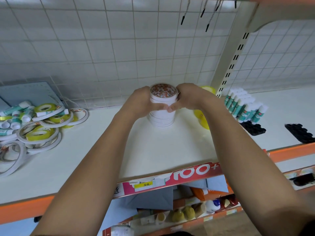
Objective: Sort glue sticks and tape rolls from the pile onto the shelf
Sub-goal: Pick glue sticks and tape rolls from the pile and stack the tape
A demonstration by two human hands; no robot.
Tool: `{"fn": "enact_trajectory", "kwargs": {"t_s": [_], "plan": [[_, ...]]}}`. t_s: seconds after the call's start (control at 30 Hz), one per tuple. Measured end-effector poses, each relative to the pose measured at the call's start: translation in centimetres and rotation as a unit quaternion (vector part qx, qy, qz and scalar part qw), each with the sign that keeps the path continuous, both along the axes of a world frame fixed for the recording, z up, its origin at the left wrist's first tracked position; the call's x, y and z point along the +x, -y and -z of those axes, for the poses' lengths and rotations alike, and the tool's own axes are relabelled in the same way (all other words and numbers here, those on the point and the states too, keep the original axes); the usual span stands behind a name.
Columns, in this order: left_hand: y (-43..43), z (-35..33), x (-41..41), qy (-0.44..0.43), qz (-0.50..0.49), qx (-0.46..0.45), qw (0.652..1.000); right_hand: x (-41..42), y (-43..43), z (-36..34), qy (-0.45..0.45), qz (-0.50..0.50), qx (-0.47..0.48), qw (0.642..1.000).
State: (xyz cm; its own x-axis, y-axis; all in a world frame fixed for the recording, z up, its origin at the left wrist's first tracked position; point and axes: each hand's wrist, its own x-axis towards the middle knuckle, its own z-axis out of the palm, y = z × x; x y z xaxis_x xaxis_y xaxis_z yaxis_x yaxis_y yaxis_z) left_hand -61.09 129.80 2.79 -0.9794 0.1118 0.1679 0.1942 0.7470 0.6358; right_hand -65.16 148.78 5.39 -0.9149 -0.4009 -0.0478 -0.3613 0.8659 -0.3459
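Your stack of white tape rolls stands upright in the middle of the shelf, its base on the white surface and its printed core facing up. You hold it from both sides: the left hand and the right hand wrap round its upper half, fingers curled snug against the rolls, thumbs meeting at the front. It looks as if you are squaring the stack up.

Just behind and beside your right forearm lie a few yellow tape rolls, partly hidden, so I cannot tell how many. Further right, past the upright post, a block of glue sticks stands in neat rows, caps up. That part of the sorting seems well begun.

Well apart to the left, the pile is a sizeable tangle: white and yellow tape rolls overlapping, with glue sticks lying loose among them. So you are, at a guess, partway through; three sorted groups exist, but plenty is left to carry over
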Motion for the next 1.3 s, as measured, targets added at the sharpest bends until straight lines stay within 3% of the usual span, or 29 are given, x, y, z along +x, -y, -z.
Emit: {"fn": "enact_trajectory", "kwargs": {"t_s": [0.27,0.4,0.53,0.7,0.87,1.1,1.3], "plan": [[-0.7,1.3,1.7,-0.014,-0.032,0.086,0.996,2.6,-0.7,1.7,-0.003,0.037,-0.116,0.993],[-1.6,3.1,3.5,-0.023,-0.097,0.03,0.995,4.7,-1.1,3.4,-0.022,0.068,-0.083,0.994],[-1.5,4.3,6.4,-0.002,-0.144,-0.111,0.983,7.4,-1.4,5.0,-0.078,0.091,-0.036,0.992],[-0.3,3.9,11.2,-0.012,-0.169,-0.214,0.962,10.7,1.4,6.2,-0.084,0.016,-0.075,0.994],[3.9,3.8,17.1,-0.002,-0.239,-0.244,0.94,13.1,8.0,6.3,-0.02,-0.106,-0.21,0.972],[11.3,3.6,23.8,0.009,-0.357,-0.235,0.904,16.6,17.2,6.3,-0.006,-0.207,-0.209,0.956],[17.8,3.9,26.3,-0.006,-0.395,-0.22,0.892,18.3,24.4,5.6,-0.027,-0.241,-0.195,0.95]]}}
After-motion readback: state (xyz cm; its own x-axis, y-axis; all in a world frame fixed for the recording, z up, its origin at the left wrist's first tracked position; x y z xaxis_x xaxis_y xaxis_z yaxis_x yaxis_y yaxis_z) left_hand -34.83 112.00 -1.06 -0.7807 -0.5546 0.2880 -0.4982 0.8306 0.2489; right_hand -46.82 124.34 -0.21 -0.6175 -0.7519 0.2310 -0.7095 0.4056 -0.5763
